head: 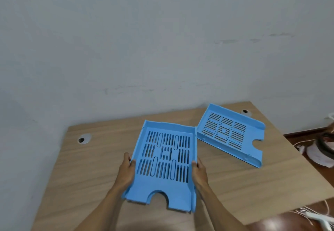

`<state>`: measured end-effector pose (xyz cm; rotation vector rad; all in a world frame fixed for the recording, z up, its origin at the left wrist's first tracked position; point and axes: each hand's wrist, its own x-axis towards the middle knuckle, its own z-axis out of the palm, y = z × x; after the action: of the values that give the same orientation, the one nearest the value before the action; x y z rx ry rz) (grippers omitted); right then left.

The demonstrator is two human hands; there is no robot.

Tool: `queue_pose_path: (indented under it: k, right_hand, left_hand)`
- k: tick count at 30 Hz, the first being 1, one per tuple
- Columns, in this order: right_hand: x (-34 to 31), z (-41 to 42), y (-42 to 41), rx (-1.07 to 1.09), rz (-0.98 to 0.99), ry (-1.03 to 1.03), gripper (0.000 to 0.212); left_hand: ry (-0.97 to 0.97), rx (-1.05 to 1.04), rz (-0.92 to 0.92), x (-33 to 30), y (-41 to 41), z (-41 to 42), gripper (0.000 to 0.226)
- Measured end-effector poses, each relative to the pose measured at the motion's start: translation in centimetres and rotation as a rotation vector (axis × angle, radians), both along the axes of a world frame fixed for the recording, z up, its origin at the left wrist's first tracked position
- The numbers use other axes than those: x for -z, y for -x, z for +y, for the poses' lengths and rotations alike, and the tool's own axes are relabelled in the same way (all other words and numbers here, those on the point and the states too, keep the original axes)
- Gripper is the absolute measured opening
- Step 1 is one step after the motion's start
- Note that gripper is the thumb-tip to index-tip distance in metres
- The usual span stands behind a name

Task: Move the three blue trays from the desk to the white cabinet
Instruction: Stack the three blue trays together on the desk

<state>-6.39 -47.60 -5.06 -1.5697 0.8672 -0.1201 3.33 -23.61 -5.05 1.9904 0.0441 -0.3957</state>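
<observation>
A light blue slotted tray (162, 185) is held over the middle of the wooden desk (86, 162), its notched end toward me. My left hand (126, 169) grips its left side wall and my right hand (198, 172) grips its right side wall. A second blue tray (233, 135) lies flat on the desk to the right, turned at an angle, its near corner close to the held tray. No third tray and no white cabinet are in view.
Two cable holes sit in the desk, one at back left (84, 138) and one at back right (245, 111). A grey wall rises behind. On the floor at right lie white cables (318, 218) and a white appliance (319, 151).
</observation>
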Motion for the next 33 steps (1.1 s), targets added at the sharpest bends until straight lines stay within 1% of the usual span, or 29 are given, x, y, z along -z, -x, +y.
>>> queue_pose_path:
  k: [3, 6, 9, 15, 19, 23, 29, 33]
  right_hand:
    - [0.2, -0.3, -0.5, 0.017, 0.007, -0.012, 0.038]
    - [0.4, -0.7, -1.0, 0.003, 0.006, -0.008, 0.037]
    - [0.5, -1.3, -1.6, -0.016, 0.005, -0.01, 0.036]
    - [0.1, -3.1, -2.7, -0.129, 0.018, -0.035, 0.038]
    - [0.7, -3.3, -1.6, -0.196, 0.033, -0.011, 0.043]
    - [1.1, -3.7, -1.0, -0.182, 0.044, 0.045, 0.04]
    - [0.5, -4.3, -0.7, -0.205, 0.117, 0.07, 0.045]
    - [0.5, -4.2, -0.8, -0.214, 0.15, 0.092, 0.047]
  left_hand:
    - [0.011, 0.005, 0.013, 0.1, -0.4, -0.2, 0.012]
    - [0.026, 0.007, 0.098, 0.2, -0.7, -0.4, 0.007]
    - [0.057, 0.0, 0.171, 0.5, -1.1, -0.6, 0.022]
    - [0.165, -0.108, 0.258, -0.1, -0.3, -1.2, 0.03]
    - [0.204, -0.158, 0.271, -0.3, 0.3, -1.7, 0.031]
    - [0.178, -0.198, 0.238, -0.4, 1.5, -3.0, 0.029]
    - [0.163, -0.191, 0.262, -0.6, 2.2, -3.5, 0.036]
    - [0.136, -0.146, 0.282, -0.4, 2.1, -3.0, 0.038]
